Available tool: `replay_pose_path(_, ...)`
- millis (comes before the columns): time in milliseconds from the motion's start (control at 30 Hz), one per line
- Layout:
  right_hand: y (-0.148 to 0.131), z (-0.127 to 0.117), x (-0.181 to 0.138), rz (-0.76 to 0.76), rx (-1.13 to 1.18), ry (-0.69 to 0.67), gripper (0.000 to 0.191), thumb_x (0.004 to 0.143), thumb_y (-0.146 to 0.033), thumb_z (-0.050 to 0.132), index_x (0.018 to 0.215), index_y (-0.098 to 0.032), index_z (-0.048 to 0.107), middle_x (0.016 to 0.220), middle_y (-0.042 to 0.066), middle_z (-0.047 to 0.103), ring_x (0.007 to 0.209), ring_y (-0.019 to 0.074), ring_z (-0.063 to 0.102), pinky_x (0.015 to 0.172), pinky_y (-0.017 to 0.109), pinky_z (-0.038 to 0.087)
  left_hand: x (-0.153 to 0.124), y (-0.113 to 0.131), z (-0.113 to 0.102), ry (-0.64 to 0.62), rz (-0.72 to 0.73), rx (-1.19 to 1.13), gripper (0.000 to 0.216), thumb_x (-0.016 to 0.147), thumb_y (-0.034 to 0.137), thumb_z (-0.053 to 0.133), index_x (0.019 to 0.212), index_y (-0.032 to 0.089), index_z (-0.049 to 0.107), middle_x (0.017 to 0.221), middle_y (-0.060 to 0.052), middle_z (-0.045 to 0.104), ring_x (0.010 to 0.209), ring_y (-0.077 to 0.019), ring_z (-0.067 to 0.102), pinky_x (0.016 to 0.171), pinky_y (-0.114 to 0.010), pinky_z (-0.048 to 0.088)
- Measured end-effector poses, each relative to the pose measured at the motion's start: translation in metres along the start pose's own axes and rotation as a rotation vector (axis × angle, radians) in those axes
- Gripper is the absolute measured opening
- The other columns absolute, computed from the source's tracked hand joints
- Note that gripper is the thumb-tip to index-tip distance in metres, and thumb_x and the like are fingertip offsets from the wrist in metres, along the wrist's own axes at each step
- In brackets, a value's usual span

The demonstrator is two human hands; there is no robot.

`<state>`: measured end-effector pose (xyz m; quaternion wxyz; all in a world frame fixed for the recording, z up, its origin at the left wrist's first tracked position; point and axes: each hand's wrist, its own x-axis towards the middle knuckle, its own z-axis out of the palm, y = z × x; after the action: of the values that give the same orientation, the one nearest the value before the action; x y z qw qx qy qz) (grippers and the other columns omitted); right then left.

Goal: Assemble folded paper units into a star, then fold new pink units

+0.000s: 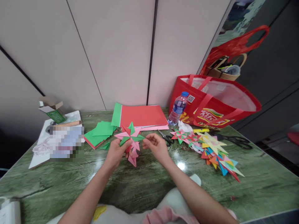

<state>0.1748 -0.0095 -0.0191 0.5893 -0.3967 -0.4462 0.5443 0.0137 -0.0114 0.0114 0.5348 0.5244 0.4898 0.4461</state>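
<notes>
Forearms (90, 189) reach toward a paper star (130, 136) pinched by the left hand (117, 151); right hand (157, 147) beside its right tip, grip unclear.

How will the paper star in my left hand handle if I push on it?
The paper star is probably light, being folded paper. Its overlapping folds likely keep the middle fairly stiff, but the tapering tips could bend easily.

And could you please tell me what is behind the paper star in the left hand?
Past the paper star, a large red sheet shows on the table; the star hides whatever is directly behind.
</notes>
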Motion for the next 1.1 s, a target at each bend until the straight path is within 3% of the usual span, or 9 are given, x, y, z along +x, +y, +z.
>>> replay_pose_path(500, -0.0017, 0.0024, -0.0036, -0.016, 0.003, 0.017, 0.019, 0.061, -0.032, 0.073, 0.064, -0.018, 0.061, 0.054, -0.001, 0.066, 0.051, 0.0150, 0.063, 0.052, 0.027, 0.054, -0.0017, -0.0005, 0.0033, 0.000, -0.006, 0.072, 0.026, 0.070, 0.035, 0.060, 0.058, 0.016, 0.047, 0.036, 0.003, 0.053, 0.030, -0.0087, 0.041, 0.033, -0.019, 0.032)
replay_pose_path(700, 0.0002, -0.0007, -0.0036, -0.109, -0.094, -0.051, 0.019, 0.064, -0.029, 0.071, 0.080, -0.020, 0.068, 0.065, 0.000, 0.067, 0.055, 0.0151, 0.063, 0.055, 0.028, 0.055, -0.0022, 0.0013, 0.0028, 0.005, -0.022, 0.101, 0.024, 0.070, 0.034, 0.060, 0.060, 0.016, 0.047, 0.035, 0.003, 0.053, 0.030, -0.0091, 0.041, 0.033, -0.019, 0.032)
replay_pose_path(867, -0.0007, -0.0018, -0.0050, -0.227, -0.170, -0.064, 0.009, 0.067, -0.025, 0.069, 0.076, -0.022, 0.072, 0.067, 0.001, 0.066, 0.053, 0.0141, 0.062, 0.054, 0.028, 0.055, -0.0023, -0.0009, 0.0021, -0.008, -0.036, 0.094, 0.025, 0.071, 0.034, 0.060, 0.060, 0.016, 0.047, 0.035, 0.003, 0.053, 0.029, -0.0082, 0.041, 0.031, -0.018, 0.030)
replay_pose_path(1100, 0.0027, 0.0026, -0.0065, -0.199, -0.087, -0.062, 0.007, 0.066, -0.021, 0.070, 0.072, -0.022, 0.072, 0.060, 0.000, 0.064, 0.050, 0.0143, 0.062, 0.050, 0.028, 0.055, -0.0020, -0.0028, 0.0017, -0.023, -0.050, 0.064, 0.024, 0.071, 0.034, 0.060, 0.061, 0.016, 0.047, 0.035, 0.004, 0.052, 0.029, -0.0078, 0.041, 0.031, -0.017, 0.028)
